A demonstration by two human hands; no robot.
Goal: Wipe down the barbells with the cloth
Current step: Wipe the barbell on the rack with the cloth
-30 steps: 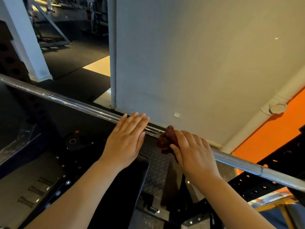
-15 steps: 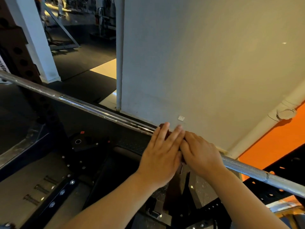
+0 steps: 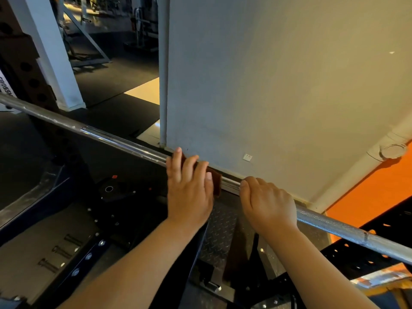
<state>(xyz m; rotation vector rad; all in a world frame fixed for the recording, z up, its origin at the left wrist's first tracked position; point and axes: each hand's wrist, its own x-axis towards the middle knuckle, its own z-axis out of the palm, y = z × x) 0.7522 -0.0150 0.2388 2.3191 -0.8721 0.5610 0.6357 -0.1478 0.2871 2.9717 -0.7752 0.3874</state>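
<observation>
A long steel barbell [image 3: 111, 137] runs across the view from upper left to lower right. A dark brown cloth [image 3: 216, 181] is draped over its middle. My left hand [image 3: 189, 192] lies on top of the cloth with fingers fairly straight, pressing it onto the bar and hiding most of it. Just to the right, my right hand [image 3: 267, 204] curls its fingers round the bare bar, a short gap away from the cloth.
A grey wall [image 3: 267, 85] rises close behind the bar. Below lie a black rack base and a diamond-plate step [image 3: 220, 233]. A perforated black rack beam [image 3: 356, 259] sits at lower right, a dark upright [image 3: 24, 70] and a white pillar [image 3: 55, 52] at upper left.
The cloth was under my right hand; my left hand moved right onto it and now covers it. My right hand has let go of the cloth and grips the bare bar.
</observation>
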